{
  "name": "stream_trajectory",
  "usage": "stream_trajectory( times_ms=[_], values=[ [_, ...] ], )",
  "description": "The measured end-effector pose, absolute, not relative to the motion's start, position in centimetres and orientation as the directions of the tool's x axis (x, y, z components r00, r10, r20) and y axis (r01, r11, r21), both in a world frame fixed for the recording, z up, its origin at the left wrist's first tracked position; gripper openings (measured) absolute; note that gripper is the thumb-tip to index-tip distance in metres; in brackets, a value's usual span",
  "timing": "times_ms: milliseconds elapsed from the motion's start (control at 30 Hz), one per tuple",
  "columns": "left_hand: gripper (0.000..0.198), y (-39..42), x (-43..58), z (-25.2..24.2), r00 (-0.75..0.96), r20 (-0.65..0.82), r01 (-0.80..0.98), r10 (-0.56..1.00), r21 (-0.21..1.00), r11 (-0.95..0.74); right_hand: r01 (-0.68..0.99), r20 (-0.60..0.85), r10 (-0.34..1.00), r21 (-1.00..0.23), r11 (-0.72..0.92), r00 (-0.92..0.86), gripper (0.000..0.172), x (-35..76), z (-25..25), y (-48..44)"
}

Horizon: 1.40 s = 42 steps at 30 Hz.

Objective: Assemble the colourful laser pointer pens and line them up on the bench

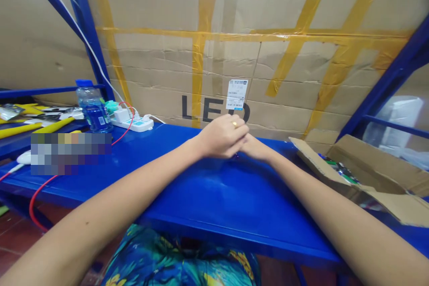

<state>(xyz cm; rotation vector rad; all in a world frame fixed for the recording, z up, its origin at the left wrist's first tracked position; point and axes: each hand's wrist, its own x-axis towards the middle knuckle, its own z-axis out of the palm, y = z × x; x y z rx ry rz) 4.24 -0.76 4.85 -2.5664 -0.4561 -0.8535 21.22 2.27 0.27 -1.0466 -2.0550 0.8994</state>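
Above the middle of the blue table (241,196), my two hands meet. My left hand (223,136) is closed, a gold-coloured ring on one finger, and its curled fingers overlap my right hand. Partly covered by it, my right hand (256,146) comes in from the right and also looks closed, though most of its fingers are hidden. A tiny dark, shiny bit (236,155) shows just under the hands. What it belongs to, or what the fingers hold, I cannot make out.
A cardboard box (315,165) with small packets stands open at right. Left are a blue-capped bottle (94,107), a white power strip (137,124), a red cable (36,196) and yellow-handled items (56,124). Behind rises a taped cardboard panel (161,71) between blue rack posts (80,22).
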Motion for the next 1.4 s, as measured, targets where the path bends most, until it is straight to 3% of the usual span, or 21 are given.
stream_trajectory(
  times_ms=[67, 167, 300, 467, 667, 900, 1033, 1400],
  values=[
    [0.016, 0.2, 3.4, 4.7, 0.708, 0.673, 0.458, 0.212, -0.210, -0.864, 0.214, 0.201, 0.788, -0.897, 0.386, -0.582, 0.015, 21.6, 0.1, 2.5],
    [0.020, -0.2, 3.1, 2.4, 0.754, 0.585, 0.467, 0.299, -0.156, -0.871, 0.031, 0.127, 0.741, -0.980, 0.195, -0.659, 0.023, 22.1, 0.0, 2.7],
    [0.015, -0.8, 3.4, 0.9, 0.732, 0.476, 0.582, 0.488, -0.062, -0.811, 0.074, -0.006, 0.712, -0.995, 0.065, -0.702, 0.031, 22.7, 0.1, 2.9],
    [0.025, 0.1, 3.5, 1.1, 0.692, 0.428, 0.631, 0.581, 0.031, -0.775, 0.014, -0.002, 0.732, -1.000, 0.010, -0.682, 0.029, 23.9, 0.3, 3.4],
    [0.028, 1.2, 3.2, 0.0, 0.731, 0.374, 0.639, 0.571, -0.081, -0.765, 0.113, -0.079, 0.733, -0.994, -0.003, -0.676, 0.025, 24.1, 0.4, 3.4],
    [0.021, 0.3, 3.6, -0.4, 0.754, 0.317, 0.637, 0.575, -0.139, -0.758, 0.410, -0.312, 0.670, -0.912, -0.013, -0.674, 0.031, 23.8, 0.5, 2.9],
    [0.023, 0.1, 3.8, -0.1, 0.745, 0.328, 0.646, 0.580, -0.142, -0.750, 0.471, -0.312, 0.687, -0.881, 0.050, -0.656, 0.032, 23.7, 0.4, 2.9],
    [0.025, 0.8, 3.1, -0.3, 0.763, 0.316, 0.611, 0.564, -0.065, -0.789, 0.478, -0.314, 0.709, -0.877, 0.037, -0.632, 0.027, 23.3, 0.7, 2.4]
  ],
)
